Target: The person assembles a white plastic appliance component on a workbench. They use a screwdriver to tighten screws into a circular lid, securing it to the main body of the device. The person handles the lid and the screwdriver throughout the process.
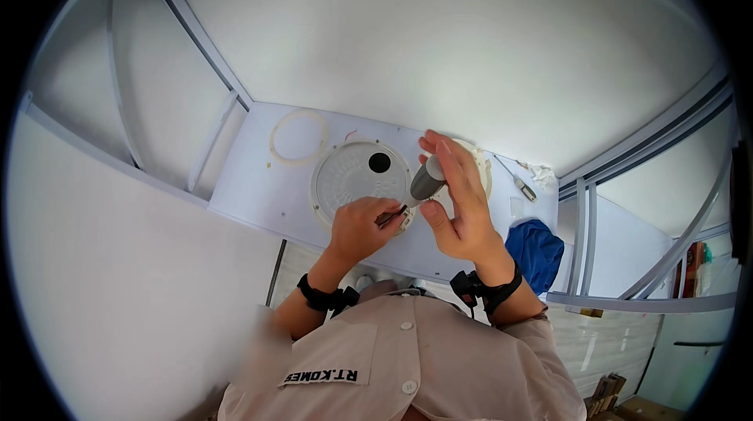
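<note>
A round grey cover (353, 178) with a black disc (380, 162) on it lies in a pale ring-shaped frame on the white tabletop. At its near right edge, my left hand (362, 229) is closed in a pinch on a thin dark piece. Just to the right, a grey cylinder (427, 179), like a tool handle with a pale lower end, stands tilted over the cover's edge. My right hand (463, 205) is open beside the cylinder, its fingers stretched out and thumb apart. Whether its palm touches the cylinder I cannot tell.
A thin cream ring (274, 143) lies at the far left of the tabletop (259, 197). Behind my right hand is another round cream part (484, 166). Further right are a screwdriver (524, 187), crumpled white material (541, 176) and a blue cloth (536, 252). Metal-framed panels surround the table.
</note>
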Demonstrator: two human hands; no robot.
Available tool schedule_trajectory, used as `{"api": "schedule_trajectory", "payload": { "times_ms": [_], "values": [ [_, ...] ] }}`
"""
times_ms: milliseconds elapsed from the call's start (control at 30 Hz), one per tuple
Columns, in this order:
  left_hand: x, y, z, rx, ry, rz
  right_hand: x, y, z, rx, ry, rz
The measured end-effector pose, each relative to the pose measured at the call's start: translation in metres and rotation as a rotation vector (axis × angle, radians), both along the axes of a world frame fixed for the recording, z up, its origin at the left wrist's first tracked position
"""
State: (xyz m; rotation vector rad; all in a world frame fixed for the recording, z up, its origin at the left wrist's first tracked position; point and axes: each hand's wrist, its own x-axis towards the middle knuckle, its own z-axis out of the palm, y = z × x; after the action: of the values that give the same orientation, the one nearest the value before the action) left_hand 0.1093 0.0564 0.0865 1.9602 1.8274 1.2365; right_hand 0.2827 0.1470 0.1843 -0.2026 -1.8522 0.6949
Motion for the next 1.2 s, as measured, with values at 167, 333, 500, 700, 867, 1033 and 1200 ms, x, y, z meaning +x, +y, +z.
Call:
{"api": "schedule_trajectory", "payload": {
  "times_ms": [167,333,500,700,867,1033,1200],
  "values": [
    [0.001,0.001,-0.002,0.010,-0.027,-0.004,0.011,0.008,-0.016,0.199,-0.097,-0.090],
    [0.002,0.001,-0.001,0.022,-0.026,0.001,0.014,0.002,-0.014,0.171,-0.115,-0.170],
    [0.000,0.003,-0.005,0.047,-0.030,0.004,0.002,0.002,-0.012,-0.070,-0.056,0.016],
    [0.002,0.001,0.008,-0.008,0.033,0.017,0.008,0.004,-0.010,0.117,-0.105,-0.164],
    [0.000,0.000,0.004,0.004,0.018,0.020,0.001,0.003,-0.003,0.183,-0.126,-0.131],
    [0.001,0.000,0.005,-0.010,0.006,0.024,-0.002,0.002,-0.006,-0.081,-0.076,0.199],
    [0.002,0.001,0.004,0.008,0.018,0.045,-0.002,0.006,-0.007,0.162,-0.111,-0.133]
  ]
}}
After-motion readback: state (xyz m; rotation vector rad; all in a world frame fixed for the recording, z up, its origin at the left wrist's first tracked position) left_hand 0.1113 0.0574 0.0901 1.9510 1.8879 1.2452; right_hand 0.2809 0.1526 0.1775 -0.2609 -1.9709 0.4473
